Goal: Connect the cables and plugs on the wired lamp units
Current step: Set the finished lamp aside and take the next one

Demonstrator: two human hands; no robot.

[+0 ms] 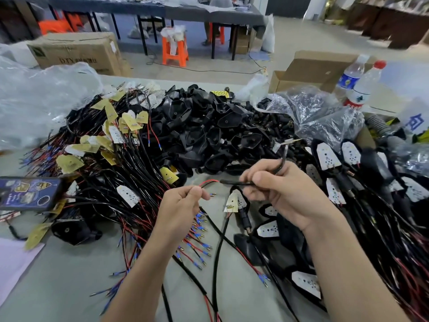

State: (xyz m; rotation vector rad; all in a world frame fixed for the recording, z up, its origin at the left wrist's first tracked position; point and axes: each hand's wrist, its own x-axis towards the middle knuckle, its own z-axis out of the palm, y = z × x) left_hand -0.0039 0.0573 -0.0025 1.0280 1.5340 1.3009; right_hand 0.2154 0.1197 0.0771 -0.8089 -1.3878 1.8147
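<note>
My left hand (183,205) pinches the thin red and black wire ends (210,182) of a cable, with a small brass terminal (212,195) sticking out past my fingers. My right hand (283,189) is closed around the black sheathed cable (234,182). That cable curves up past my fingers to a small LED board (290,141). Below my hands a loose lamp board (232,202) with a black plug (245,219) lies on the grey table (69,275).
A tangle of wired LED boards (111,145) lies to the left and black lamp housings (209,133) are heaped behind. Assembled units (336,177) spread to the right. A phone (27,192) rests at the left edge. Water bottles (362,87) and plastic bags (320,112) stand at the back right.
</note>
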